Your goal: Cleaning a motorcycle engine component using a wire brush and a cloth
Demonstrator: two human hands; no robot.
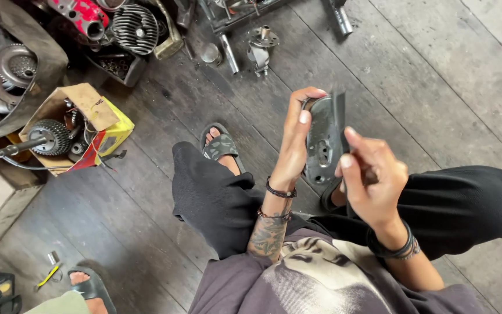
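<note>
I sit on a dark wooden floor with my knees apart. My left hand [295,139] grips a flat, dark grey metal cover plate [322,142] by its left edge and holds it upright in front of me. My right hand [372,181] is closed on a thin flat blade-like tool [339,119] that lies against the plate's right edge; the tool is blurred. The plate has a round hole near its lower middle.
A cardboard box [91,104] with gears and metal parts sits at the left. Engine parts, a finned cylinder head [135,26] and a red part lie at the top left. A small metal hub [261,43] stands on the floor ahead. Another person's sandalled foot [88,286] is at the bottom left.
</note>
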